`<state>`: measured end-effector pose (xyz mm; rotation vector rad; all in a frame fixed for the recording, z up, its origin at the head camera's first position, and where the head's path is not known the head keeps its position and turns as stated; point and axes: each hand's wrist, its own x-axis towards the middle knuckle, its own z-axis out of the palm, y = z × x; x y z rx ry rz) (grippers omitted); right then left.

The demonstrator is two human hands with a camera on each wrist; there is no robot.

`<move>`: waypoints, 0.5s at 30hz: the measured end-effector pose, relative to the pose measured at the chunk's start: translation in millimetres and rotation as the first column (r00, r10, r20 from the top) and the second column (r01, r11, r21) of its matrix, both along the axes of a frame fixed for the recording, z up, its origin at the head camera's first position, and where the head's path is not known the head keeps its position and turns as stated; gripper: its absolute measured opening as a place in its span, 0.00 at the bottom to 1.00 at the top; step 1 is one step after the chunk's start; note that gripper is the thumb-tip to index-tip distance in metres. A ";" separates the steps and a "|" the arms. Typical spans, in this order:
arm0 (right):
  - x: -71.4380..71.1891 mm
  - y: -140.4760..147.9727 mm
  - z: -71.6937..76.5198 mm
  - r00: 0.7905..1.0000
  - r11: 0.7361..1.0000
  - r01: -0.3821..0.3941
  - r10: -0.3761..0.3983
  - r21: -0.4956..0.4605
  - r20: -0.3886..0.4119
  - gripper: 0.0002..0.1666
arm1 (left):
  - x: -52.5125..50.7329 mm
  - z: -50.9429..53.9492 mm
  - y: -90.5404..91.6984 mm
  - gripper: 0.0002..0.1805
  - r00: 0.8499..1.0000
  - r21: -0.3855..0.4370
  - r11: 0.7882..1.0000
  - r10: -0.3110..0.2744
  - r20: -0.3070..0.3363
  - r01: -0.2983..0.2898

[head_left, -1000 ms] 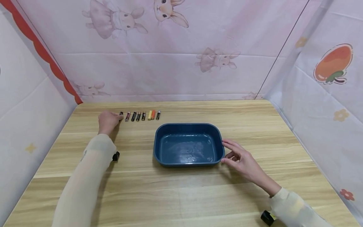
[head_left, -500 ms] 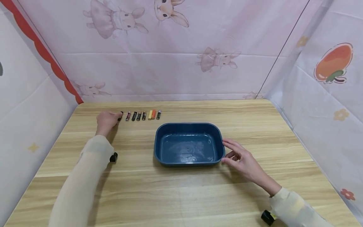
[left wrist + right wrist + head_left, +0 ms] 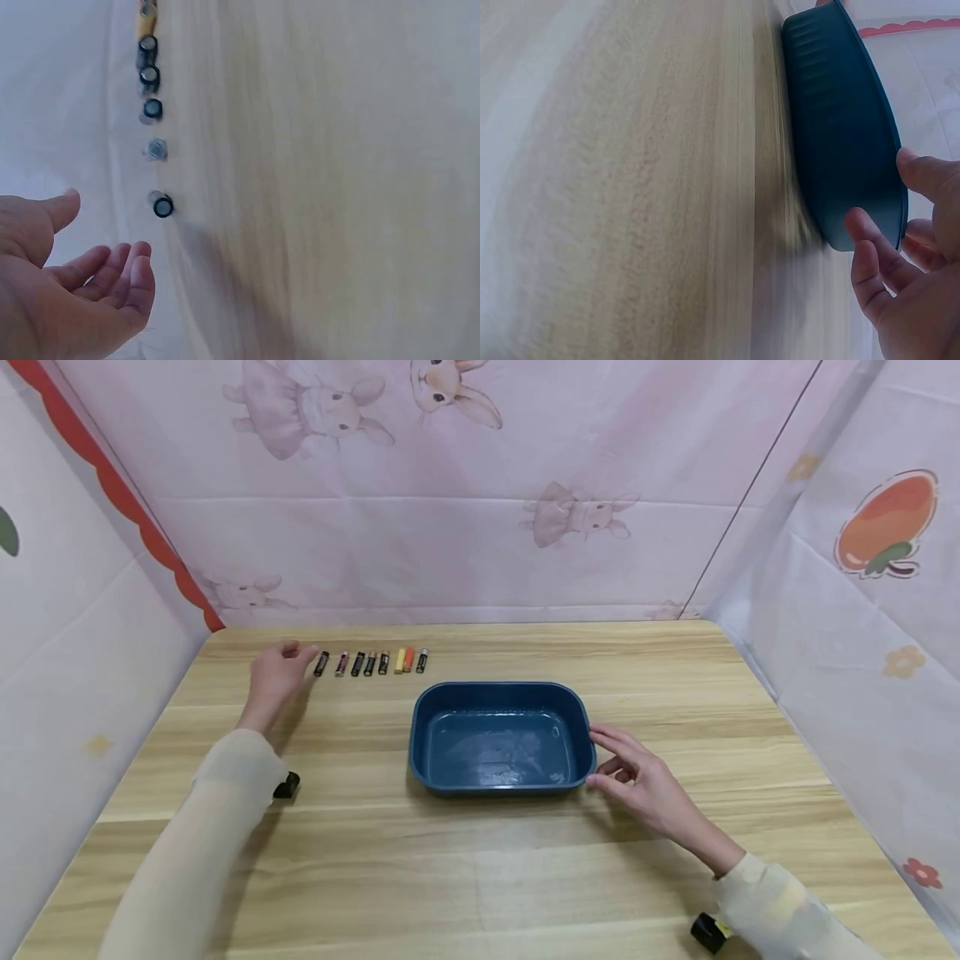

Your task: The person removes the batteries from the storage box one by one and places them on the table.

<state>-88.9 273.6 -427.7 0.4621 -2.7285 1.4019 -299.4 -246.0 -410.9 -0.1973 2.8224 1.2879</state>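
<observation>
A dark blue plastic bin (image 3: 501,791) stands on the wooden table. At its right side rests my right hand (image 3: 648,789), thumb and forefinger touching the outside of the wall; the right wrist view shows these fingertips against the bin (image 3: 844,135). My left hand (image 3: 276,681) is just left of the end battery (image 3: 321,663), a black one lying in a row. In the left wrist view the left hand (image 3: 82,289) has loosely bent fingers, holds nothing, and is apart from that battery (image 3: 162,205).
To the right of the end battery lie several more: a dark red one (image 3: 342,664), black ones (image 3: 370,664), a yellow (image 3: 399,661), an orange (image 3: 408,659) and a black-and-silver one (image 3: 422,661). Patterned cloth walls (image 3: 450,560) enclose the table's back and sides.
My left hand has let go of the end battery and drawn back to the left, leaving it lying slightly tilted in the row. The right hand stays at the bin.
</observation>
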 end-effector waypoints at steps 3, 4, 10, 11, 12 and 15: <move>-0.6 -0.1 -0.5 1.000 1.000 0.000 0.000 -0.004 -0.001 0.35 | 4.5 4.5 2.8 0.46 1.000 0.024 1.000 -0.001 -0.016 0.001; -0.8 -0.2 -0.6 1.000 1.000 0.001 -0.001 -0.006 0.000 0.35 | 5.9 6.1 4.2 0.45 1.000 0.024 1.000 -0.002 -0.023 0.002; -1.5 -1.6 0.1 1.000 0.999 0.029 -0.029 -0.017 -0.004 0.35 | 15.0 18.1 13.7 0.43 0.998 0.004 1.000 -0.014 -0.062 0.014; -1.8 -1.5 0.6 0.999 0.999 0.039 -0.039 -0.018 -0.011 0.35 | 17.1 20.6 15.1 0.43 0.998 0.001 1.000 -0.021 -0.067 0.021; -2.0 -1.1 1.4 0.999 0.999 0.049 -0.050 -0.019 -0.019 0.35 | 19.9 23.4 16.3 0.43 0.997 -0.005 1.000 -0.030 -0.072 0.030; -2.8 1.6 5.6 0.996 0.997 0.081 -0.081 -0.019 -0.039 0.35 | 30.4 33.1 18.5 0.44 0.993 -0.043 0.997 -0.071 -0.090 0.068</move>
